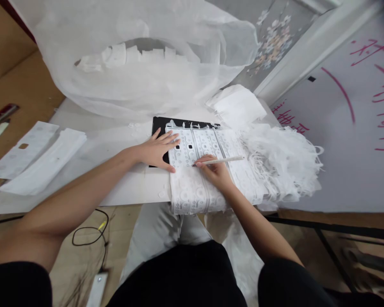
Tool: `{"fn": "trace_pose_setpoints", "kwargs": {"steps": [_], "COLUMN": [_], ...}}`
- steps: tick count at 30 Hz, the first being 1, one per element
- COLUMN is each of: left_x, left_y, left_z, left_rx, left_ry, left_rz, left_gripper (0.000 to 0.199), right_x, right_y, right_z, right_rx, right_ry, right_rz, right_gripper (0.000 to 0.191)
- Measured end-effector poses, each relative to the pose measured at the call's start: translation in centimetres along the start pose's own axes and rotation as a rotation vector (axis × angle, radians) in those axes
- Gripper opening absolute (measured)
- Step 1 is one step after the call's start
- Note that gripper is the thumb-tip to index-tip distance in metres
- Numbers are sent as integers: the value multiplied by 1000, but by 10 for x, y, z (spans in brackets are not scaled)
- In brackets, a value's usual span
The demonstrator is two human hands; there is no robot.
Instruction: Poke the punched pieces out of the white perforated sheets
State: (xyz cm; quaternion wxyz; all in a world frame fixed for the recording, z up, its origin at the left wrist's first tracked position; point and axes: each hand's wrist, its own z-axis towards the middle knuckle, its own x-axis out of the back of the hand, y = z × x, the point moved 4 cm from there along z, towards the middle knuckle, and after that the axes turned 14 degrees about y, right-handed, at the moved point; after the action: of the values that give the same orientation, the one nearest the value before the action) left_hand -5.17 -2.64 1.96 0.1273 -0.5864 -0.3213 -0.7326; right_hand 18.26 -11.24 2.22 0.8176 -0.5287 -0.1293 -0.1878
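Note:
A white patterned sheet [208,192] with rows of printed circles lies over a black board [161,124] and hangs over the table's front edge. Small dark square openings show in its upper left part. My left hand [158,149] lies flat with fingers spread, partly on the board and partly on the sheet's left edge. In my right hand [214,170] is a thin white pen-like tool [225,160], pinched near its front end. Its dark tip meets the sheet just right of my left thumb; whether it is a blade cannot be made out.
A heap of white stringy strips [284,160] sits at the right, below folded white cloth [238,104]. Translucent white sheeting [141,94] covers the back. Cut white pieces [48,166] lie left, near a red-handled tool [1,115]. A marked whiteboard [333,149] stands right.

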Motion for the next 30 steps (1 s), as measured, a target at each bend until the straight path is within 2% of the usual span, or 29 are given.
{"fn": "trace_pose_setpoints", "kwargs": {"steps": [4,11,13,18,22,25,27,30], "left_x": [1,1,1,-1,0,7,14,21], "left_y": [1,3,4,4,4,9,18,34], "left_z": [0,1,1,2,1,1,1,0], "left_rx": [10,23,37,49,46,35,-28,-155], "left_ry": [2,-4,3,0,-12,27,85,106], "left_rz": [7,-10,-4,15,13,10,-17,-132], "left_gripper": [118,116,116,121,121,115,96,46], "right_x": [1,-5,-7,-6,1,9,13,18], "right_y": [-3,-26,-28,-25,-17,-5,3,14], "right_z": [-2,-11,-12,-11,-5,4,9,14], "right_rx": [58,346,356,342,257,45,-103,-229], "right_ry": [-7,-110,-113,-17,154,285,349,437], "right_rz": [-67,-358,-409,-448,-428,-311,-189,-11], "right_gripper": [19,16,18,18,19,26,33,34]}}
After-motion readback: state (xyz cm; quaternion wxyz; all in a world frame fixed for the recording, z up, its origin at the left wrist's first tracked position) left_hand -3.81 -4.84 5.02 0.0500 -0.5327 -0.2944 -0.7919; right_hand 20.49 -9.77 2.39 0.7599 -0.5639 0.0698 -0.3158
